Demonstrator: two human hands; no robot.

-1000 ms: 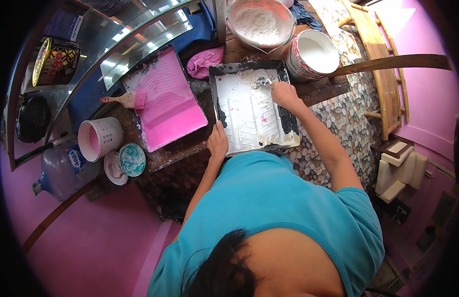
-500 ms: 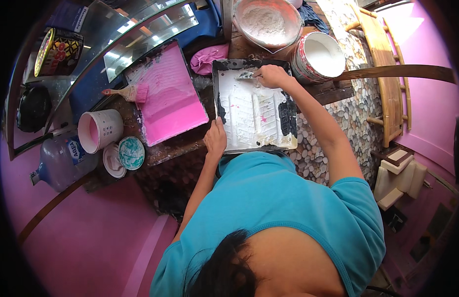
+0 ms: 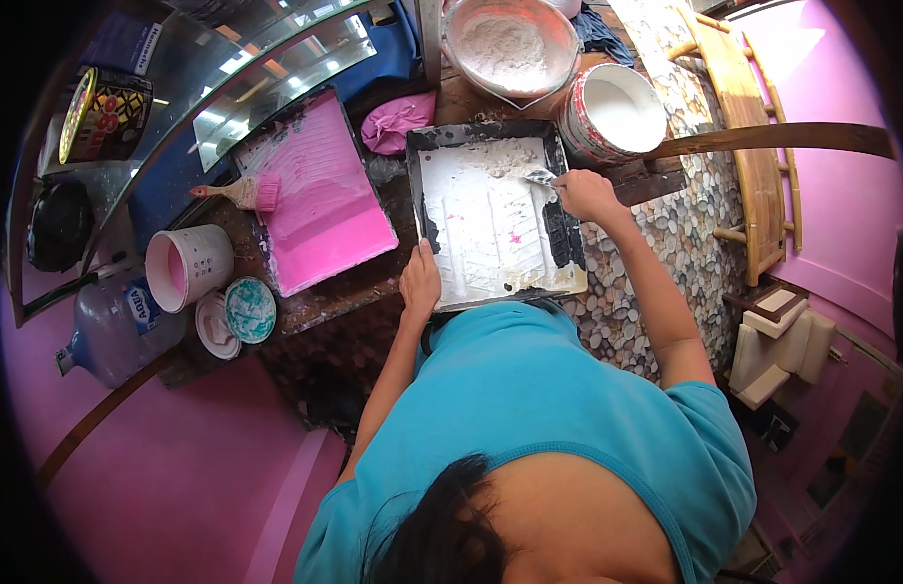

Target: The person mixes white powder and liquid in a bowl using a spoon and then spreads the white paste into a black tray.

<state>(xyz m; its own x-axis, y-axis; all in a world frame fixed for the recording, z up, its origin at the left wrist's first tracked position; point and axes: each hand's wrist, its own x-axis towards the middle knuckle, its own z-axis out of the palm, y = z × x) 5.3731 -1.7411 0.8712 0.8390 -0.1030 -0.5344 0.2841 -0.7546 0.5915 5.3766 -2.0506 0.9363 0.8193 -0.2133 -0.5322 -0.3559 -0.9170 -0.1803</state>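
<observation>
A black paint tray (image 3: 418,209) smeared with white paste lies right in front of my body. My left hand (image 3: 421,278) grips its left edge near the front corner. In my right hand (image 3: 589,196) is a putty knife (image 3: 540,177), its blade at the tray's upper right side. Thick, lumpy white paste (image 3: 502,159) lies along the far part of the tray, beside the blade. Small pink specks show in the white layer.
Left of it is a tray of pink paint (image 3: 342,238) with a paintbrush (image 3: 245,192) across its edge. A white bucket (image 3: 619,112) and a basin of white powder (image 3: 500,54) stand behind. A white tub (image 3: 188,265), lids (image 3: 250,310) and a water jug (image 3: 120,331) sit at left.
My right hand has moved the putty knife from the tray's far middle to its right side, slightly nearer me. More lumpy paste shows at the far end. My left hand stays on the edge.
</observation>
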